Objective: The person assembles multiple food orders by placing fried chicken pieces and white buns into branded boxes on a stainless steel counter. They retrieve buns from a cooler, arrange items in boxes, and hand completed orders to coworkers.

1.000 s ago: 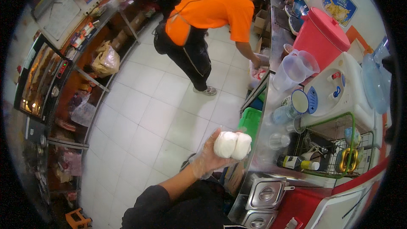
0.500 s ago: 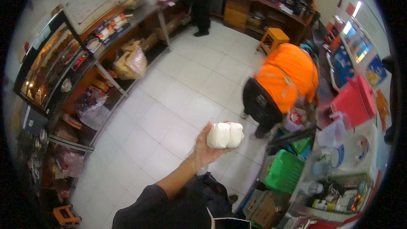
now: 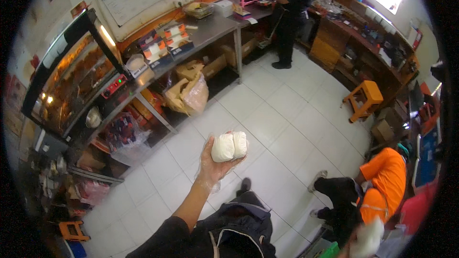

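My left hand [image 3: 217, 162], in a loose clear plastic glove, is held out over the floor in front of me. Two white, rounded, wrapped bundles [image 3: 223, 148] sit side by side in its palm, with the thumb along their left side and the fingers beneath. What is inside the wrapping cannot be seen. At the lower right edge a blurred hand, my right hand [image 3: 366, 240], shows with something whitish over or in it. Motion smears its fingers, so whether that is a glove or a held thing is unclear.
A lit glass food warmer [image 3: 71, 76] stands on the left beside a steel counter [image 3: 210, 31] with open boxes. A person in orange [image 3: 386, 186] bends at the right. Another person in black [image 3: 292, 16] stands at the far counter. An orange stool [image 3: 366, 99] is at the right.
My view has swung left and moved nearer the steel counter. My left hand still holds the two bundles. A blurred right hand has come in at the lower right.
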Tool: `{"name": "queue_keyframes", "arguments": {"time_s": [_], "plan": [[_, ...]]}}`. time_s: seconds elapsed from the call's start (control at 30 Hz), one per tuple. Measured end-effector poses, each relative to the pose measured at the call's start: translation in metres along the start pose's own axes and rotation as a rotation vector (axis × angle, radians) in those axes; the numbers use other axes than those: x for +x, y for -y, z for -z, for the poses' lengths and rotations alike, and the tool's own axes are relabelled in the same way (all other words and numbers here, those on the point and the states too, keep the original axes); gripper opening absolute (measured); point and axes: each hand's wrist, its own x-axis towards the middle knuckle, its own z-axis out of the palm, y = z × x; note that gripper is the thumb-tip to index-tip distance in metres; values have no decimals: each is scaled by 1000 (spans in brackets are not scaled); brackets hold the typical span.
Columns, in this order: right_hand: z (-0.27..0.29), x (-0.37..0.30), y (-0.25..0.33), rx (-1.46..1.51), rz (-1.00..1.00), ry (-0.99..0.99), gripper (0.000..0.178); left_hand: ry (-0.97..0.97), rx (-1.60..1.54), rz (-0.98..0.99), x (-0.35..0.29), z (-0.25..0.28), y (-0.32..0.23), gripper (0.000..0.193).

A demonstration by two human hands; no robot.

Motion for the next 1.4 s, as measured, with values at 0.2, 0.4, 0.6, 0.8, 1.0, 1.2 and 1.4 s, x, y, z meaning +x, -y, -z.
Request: {"name": "queue_keyframes", "arguments": {"time_s": [0.2,0.4,0.6,0.8,1.0,1.2,1.4], "plan": [[-139,147,-314,74,-636,-28,62,-117,221,-234,121,-8,-152,64],[-269,243,-609,-282,-1041,271,59,-109,378,-423,310,29,-307,55],[-420,341,-856,-567,-1220,520,53,-319,527,-328,527,57,-444,52],[-547,448,-1068,-908,-1299,768,61,-480,748,-305,708,99,-536,65],[-580,496,-1203,-1010,-1353,908,61,-857,770,-358,794,130,-564,65],[-594,511,-1247,-1156,-1116,1095,47,-1275,1422,-756,829,128,-577,61],[-582,520,-1245,-1197,-962,897,49,-1435,1170,-623,830,127,-566,71]]}}
